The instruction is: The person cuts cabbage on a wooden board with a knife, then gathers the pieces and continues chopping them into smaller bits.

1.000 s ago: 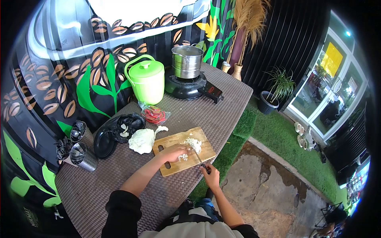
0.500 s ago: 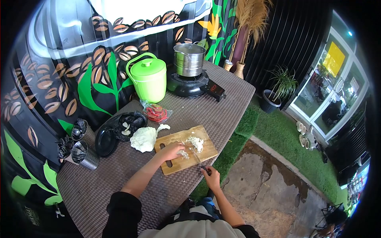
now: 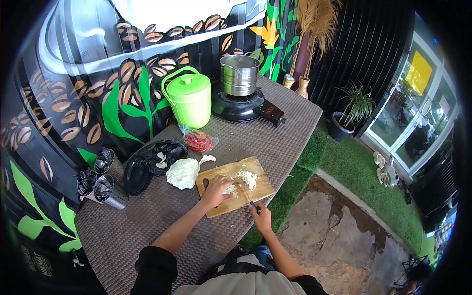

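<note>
The person leans over the counter [image 3: 275, 142] with both forearms reaching forward, sleeves pushed up to the elbows. The left hand [image 3: 215, 191] lies palm down on the near left part of the wooden cutting board [image 3: 235, 185], fingers curled together and pressing on a small heap of chopped cabbage [image 3: 229, 190]. The right hand [image 3: 260, 217] sits just off the board's near edge, wrapped tight around the dark handle of a knife [image 3: 248, 196]; the grip looks like a full fist, though the hand is too small in the view to be sure how each finger lies. The knife's long axis runs from the right hand up and to the left, away from the person, its blade slanting over the board with the tip among the cabbage beside the left hand's fingertips. A second, paler pile of shreds [image 3: 247, 178] lies farther along the board, to the right of the blade. The board itself sits near the counter's front edge, its long side angled toward the far right. Just left of it, touching its corner, rests a cabbage wedge [image 3: 183, 173], and beyond that a black plate [image 3: 136, 177] with a dark bag [image 3: 164, 153] on it. Farther back stand a green lidded bucket [image 3: 190, 98] and a steel pot [image 3: 239, 74] on a black cooker [image 3: 243, 107].
</note>
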`<act>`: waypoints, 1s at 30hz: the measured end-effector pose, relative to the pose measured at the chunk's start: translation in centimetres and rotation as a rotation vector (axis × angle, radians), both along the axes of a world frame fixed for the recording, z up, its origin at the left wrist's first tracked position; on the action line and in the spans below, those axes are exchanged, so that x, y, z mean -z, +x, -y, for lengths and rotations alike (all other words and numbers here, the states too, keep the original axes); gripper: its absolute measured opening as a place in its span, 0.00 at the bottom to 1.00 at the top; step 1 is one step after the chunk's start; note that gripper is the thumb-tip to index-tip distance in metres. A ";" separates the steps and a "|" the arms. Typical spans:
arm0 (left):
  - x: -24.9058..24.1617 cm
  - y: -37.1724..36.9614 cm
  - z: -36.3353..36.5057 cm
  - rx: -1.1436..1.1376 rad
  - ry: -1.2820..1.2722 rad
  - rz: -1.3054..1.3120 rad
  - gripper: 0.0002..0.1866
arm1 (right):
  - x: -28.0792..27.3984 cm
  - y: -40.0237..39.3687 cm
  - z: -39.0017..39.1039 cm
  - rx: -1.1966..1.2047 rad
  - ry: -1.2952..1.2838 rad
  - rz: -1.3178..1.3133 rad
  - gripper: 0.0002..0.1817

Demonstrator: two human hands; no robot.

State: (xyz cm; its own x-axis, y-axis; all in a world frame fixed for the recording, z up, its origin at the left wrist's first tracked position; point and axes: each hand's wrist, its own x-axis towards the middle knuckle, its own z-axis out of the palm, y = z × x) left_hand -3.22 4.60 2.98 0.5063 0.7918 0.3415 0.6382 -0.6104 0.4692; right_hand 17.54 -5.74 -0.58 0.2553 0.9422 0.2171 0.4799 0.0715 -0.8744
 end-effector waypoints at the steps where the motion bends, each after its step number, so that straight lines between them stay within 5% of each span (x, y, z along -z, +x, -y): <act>1: -0.1 -0.2 0.1 -0.002 0.001 0.000 0.28 | 0.1 -0.1 -0.1 -0.002 0.001 0.000 0.16; 9: 0.1 0.5 -0.3 0.207 0.201 -0.286 0.16 | -0.6 0.0 0.1 -0.043 -0.120 -0.004 0.16; 16: 1.0 1.1 -1.4 0.243 0.102 -0.213 0.10 | -0.3 0.5 0.1 -0.023 -0.034 -0.023 0.15; 22: 0.5 1.9 -0.3 0.128 0.246 -0.150 0.05 | -0.9 0.7 0.4 -0.012 -0.133 -0.036 0.16; 30: 0.6 1.9 0.4 -0.363 0.103 -0.003 0.04 | -0.2 0.5 0.2 -0.005 -0.089 -0.052 0.15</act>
